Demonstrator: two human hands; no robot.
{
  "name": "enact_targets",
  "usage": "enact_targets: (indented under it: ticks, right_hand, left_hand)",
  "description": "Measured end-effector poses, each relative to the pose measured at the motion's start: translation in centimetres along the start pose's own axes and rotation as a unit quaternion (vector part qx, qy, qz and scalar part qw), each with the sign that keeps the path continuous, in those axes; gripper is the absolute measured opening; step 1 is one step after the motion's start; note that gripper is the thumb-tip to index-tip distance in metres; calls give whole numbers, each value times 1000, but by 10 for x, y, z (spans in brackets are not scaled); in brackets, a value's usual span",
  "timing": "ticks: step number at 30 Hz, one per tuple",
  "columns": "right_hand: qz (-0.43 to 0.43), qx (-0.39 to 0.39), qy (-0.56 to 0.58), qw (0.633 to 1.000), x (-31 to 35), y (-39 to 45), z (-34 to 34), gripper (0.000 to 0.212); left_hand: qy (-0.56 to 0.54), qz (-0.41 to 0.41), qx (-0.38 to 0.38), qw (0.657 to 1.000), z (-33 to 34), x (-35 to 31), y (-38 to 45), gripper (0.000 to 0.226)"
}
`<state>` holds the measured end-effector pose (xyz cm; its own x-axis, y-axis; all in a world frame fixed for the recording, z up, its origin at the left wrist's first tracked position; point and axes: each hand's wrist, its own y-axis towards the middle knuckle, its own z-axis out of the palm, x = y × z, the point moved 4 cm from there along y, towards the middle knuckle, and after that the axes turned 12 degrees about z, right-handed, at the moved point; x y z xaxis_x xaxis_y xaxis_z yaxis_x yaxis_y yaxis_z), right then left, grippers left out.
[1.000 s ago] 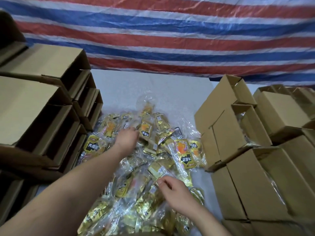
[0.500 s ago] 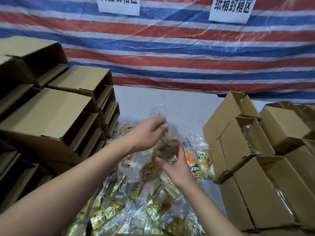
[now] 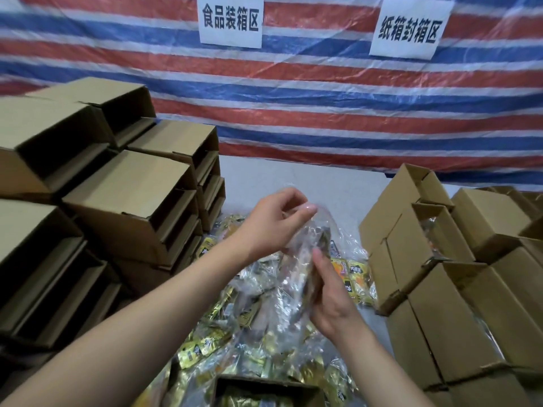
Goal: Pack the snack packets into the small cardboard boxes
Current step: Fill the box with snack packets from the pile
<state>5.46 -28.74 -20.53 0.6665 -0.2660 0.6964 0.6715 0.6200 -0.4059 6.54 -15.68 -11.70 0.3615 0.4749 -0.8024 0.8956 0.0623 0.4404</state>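
Observation:
A clear plastic bag of snack packets (image 3: 302, 259) hangs lifted above the table, held by both hands. My left hand (image 3: 273, 227) pinches the bag's top edge. My right hand (image 3: 329, 292) grips the bag's lower right side. Below them a heap of gold and yellow snack packets (image 3: 223, 345) in clear bags covers the table. A small open cardboard box (image 3: 264, 390) with packets inside sits at the near bottom edge, partly cut off.
Stacks of empty open cardboard boxes (image 3: 129, 198) stand on the left. Filled boxes (image 3: 440, 259) stand on the right, some showing packets. A striped red, white and blue tarp (image 3: 323, 113) with two white signs hangs behind the grey table (image 3: 293, 177).
Both hands lifted a bag of packets off the heap and brought it up between them. The camera tilted upward, revealing the signs and the box at the bottom.

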Motion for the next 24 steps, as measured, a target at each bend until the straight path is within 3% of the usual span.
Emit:
enact_targets:
  ticks: [2, 6, 9, 11, 13, 14, 16, 19, 21, 24]
  right_hand:
    - [30, 31, -21, 999, 3, -10, 6, 88]
    - [72, 75, -97, 990, 6, -24, 6, 40]
    - [51, 61, -101, 992, 12, -31, -4, 42]
    - [-11, -9, -164, 986, 16, -33, -17, 39]
    - [-112, -113, -297, 941, 23, -38, -28, 16]
    - [-150, -137, -365, 909, 24, -40, -30, 18]
    - [-187, -144, -462, 855, 17, -43, -30, 31]
    - [-219, -161, -573, 773, -3, -47, -31, 20]
    - [-220, -174, -615, 737, -18, -49, -28, 18]
    - [-280, -181, -592, 734, -42, -60, -19, 34]
  left_hand:
    - [27, -17, -6, 999, 4, 6, -8, 23]
    - [-46, -86, 26, 995, 7, 22, -28, 21]
    - [-69, -106, 28, 992, -6, 32, -51, 28]
    - [-52, -114, 57, 990, -13, 40, -76, 26]
    - [-16, -131, 123, 984, -12, 52, -111, 24]
    - [-2, -145, 160, 977, -9, 59, -131, 30]
    - [10, -175, 228, 958, -5, 72, -170, 55]
    - [54, -216, 310, 924, 1, 93, -222, 72]
    - [67, -244, 325, 911, 6, 104, -247, 65]
    - [14, -296, 259, 919, 13, 116, -263, 34]
